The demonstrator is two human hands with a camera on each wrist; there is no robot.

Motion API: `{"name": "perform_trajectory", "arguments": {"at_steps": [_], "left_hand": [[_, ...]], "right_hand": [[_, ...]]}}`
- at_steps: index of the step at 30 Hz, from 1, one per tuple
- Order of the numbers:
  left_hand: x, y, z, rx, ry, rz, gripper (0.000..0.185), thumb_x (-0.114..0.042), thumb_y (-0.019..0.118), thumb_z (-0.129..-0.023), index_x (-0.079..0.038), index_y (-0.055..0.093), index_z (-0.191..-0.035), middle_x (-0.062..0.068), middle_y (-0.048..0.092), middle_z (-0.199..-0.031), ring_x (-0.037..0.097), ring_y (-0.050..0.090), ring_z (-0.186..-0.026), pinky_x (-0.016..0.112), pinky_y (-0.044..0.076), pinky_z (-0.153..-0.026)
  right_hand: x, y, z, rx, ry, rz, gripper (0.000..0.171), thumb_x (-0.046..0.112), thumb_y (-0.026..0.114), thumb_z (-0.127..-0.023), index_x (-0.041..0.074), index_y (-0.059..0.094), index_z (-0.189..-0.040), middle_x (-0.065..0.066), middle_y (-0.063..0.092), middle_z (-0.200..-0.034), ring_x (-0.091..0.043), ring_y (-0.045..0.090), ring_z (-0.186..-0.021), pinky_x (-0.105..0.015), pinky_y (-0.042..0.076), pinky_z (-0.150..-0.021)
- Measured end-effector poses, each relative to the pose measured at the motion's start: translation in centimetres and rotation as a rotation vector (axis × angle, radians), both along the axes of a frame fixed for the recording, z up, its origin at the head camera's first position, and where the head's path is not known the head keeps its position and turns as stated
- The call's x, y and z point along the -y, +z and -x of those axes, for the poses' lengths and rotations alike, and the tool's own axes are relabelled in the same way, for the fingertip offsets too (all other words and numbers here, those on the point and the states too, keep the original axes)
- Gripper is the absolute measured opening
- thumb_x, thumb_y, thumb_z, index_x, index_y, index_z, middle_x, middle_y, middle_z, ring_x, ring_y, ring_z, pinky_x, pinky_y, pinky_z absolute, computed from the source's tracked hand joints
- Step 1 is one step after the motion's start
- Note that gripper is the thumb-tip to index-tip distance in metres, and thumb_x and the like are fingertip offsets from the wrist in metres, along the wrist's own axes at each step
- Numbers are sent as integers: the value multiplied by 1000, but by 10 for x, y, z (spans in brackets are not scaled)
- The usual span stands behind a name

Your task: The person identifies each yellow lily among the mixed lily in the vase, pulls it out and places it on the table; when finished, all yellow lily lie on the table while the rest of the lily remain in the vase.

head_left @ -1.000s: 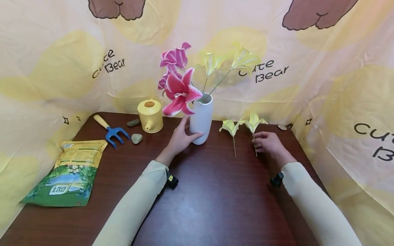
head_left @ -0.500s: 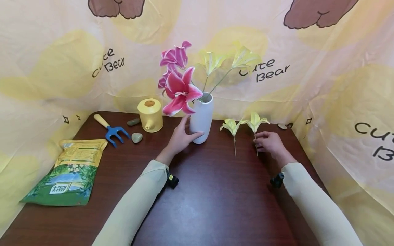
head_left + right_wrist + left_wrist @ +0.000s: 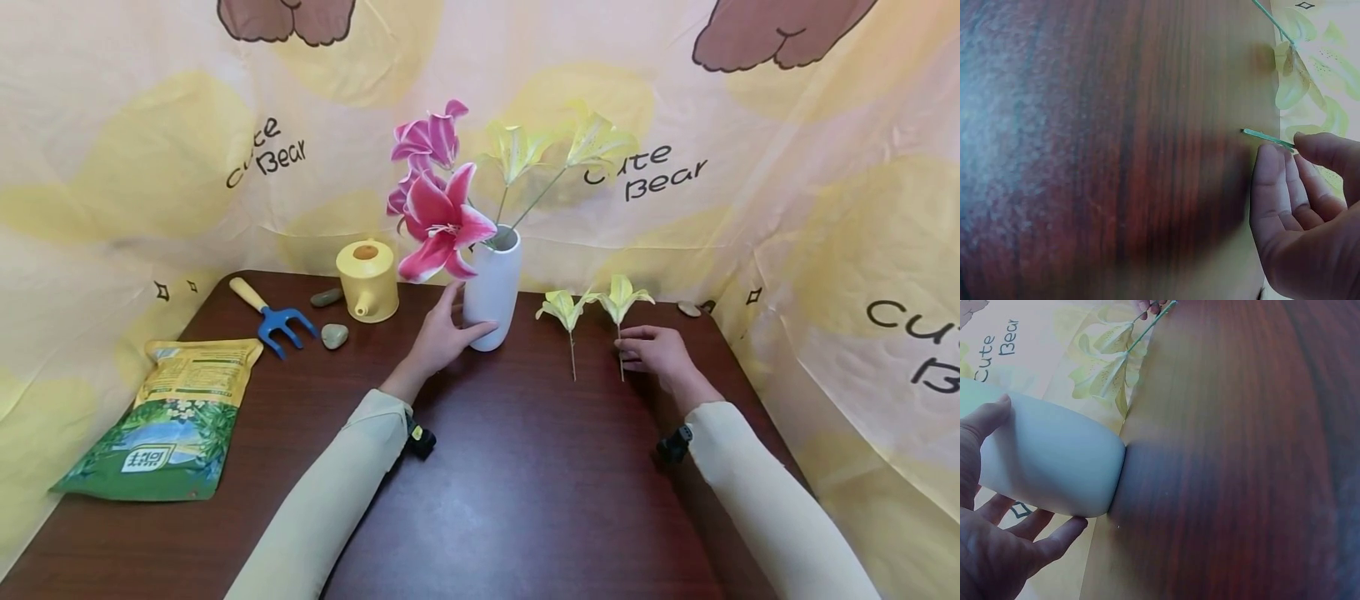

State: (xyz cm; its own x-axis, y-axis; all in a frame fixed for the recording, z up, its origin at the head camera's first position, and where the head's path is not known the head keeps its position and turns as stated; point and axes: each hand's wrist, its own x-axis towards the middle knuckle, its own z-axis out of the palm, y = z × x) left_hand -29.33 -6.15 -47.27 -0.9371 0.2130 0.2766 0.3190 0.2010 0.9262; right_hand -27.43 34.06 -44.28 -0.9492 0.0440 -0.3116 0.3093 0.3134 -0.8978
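Right hand [image 3: 660,354]: thumb and fingertips pinch the thin stem of a yellow lily [image 3: 619,298], held near the right side of the table [image 3: 487,500]. Left hand [image 3: 438,337]: thumb and fingers are clamped on the lower part of a white vase [image 3: 491,292], which stands upright near the table's back edge.

The left wrist view shows several left fingertips under the vase's far side, a region the vase hides in the head view; the base is seen meeting the tabletop. The right wrist view shows the stem's free end, green with a darker tip, projecting past the thumb.

The held lily has pale yellow, recurved petals and a short, straight stem. Just beside it is a second yellow lily [image 3: 564,308] of similar form. The vase is smooth and plain, slightly narrowed at the foot; from its mouth rise purple-pink blooms [image 3: 427,146], a large red-pink lily [image 3: 442,225] with white margins, and two tall yellow lilies [image 3: 596,143].

Lettering: the backdrop [image 3: 337,192] reads "Cute Bear", repeated, partly overlapped at centre by a yellow bloom and cut off at right. The green-and-yellow bag [image 3: 191,412] carries white-boxed characters, too small to read reliably.
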Motion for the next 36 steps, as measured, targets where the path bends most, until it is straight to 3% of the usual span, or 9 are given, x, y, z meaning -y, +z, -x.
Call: {"name": "perform_trajectory", "arguments": {"at_steps": [5,9,12,17,23,30,36], "left_hand": [[0,0,0,-6,5,5,89,-28,93,-95,-24,42,-168,19,60,-159,44,64,-146,59,60,-116],[-3,4,-2,-13,38,15,90,-29,94,-93,-21,43,-167,16,58,-161,40,61,-148,59,56,-121],[-7,6,-4,-22,79,23,92,-32,96,-91,-18,44,-166,14,55,-161,38,57,-150,60,52,-125],[-14,6,-6,-43,155,69,98,-37,98,-87,-13,44,-165,17,54,-157,38,56,-147,61,52,-124],[-16,4,-6,-53,169,62,96,-35,99,-87,-14,45,-164,16,54,-158,38,58,-144,60,54,-122],[-14,2,-4,-52,137,46,94,-33,98,-88,-15,45,-164,13,55,-160,37,59,-145,58,56,-122],[-10,2,-3,-67,100,-5,94,-25,98,-88,-13,45,-165,14,57,-158,38,62,-142,57,57,-119]], "right_hand": [[-6,-6,3,-86,-76,-25,52,12,72,-109,-13,57,-153,13,80,-90,-5,78,-81,-25,69,-77],[4,13,5,-208,-88,-1,52,14,72,-109,-12,58,-152,20,77,-91,1,78,-82,-19,67,-77],[20,35,8,-275,-85,105,45,15,74,-108,-8,64,-145,19,77,-98,2,78,-86,-18,67,-83],[63,70,12,-351,-64,369,20,12,79,-105,6,75,-123,6,81,-106,-7,80,-98,-23,67,-92],[119,102,24,-415,-43,647,18,5,79,-104,3,76,-121,-4,83,-106,-16,80,-101,-30,67,-99],[167,117,40,-444,-84,740,23,6,76,-106,5,71,-128,-5,76,-114,-23,76,-112,-29,66,-102],[194,119,46,-477,-136,837,22,0,75,-104,5,68,-125,-6,74,-108,-20,78,-96,-29,68,-94]]}}
